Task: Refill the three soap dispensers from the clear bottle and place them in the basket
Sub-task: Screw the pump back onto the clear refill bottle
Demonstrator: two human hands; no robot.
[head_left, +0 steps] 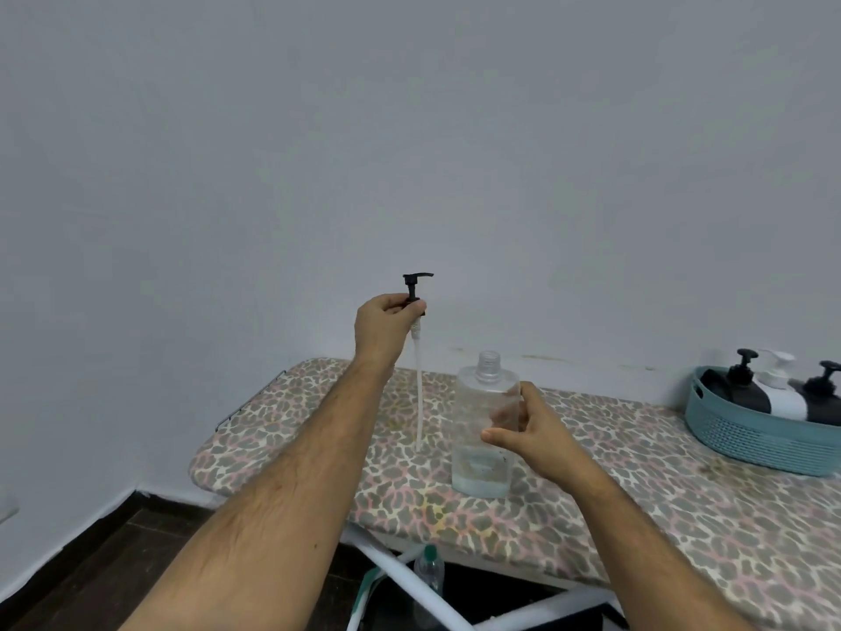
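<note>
The left hand pinches a black pump by its collar, lifted so its white tube hangs free of the open neck. The right hand curls around the clear bottle, steadying it on the desk. Three dispensers already lie in the blue basket at the right, likely finished.

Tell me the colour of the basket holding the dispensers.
The basket is teal blue, seen in the head view.

Bare board separates clear bottle from basket.
</note>
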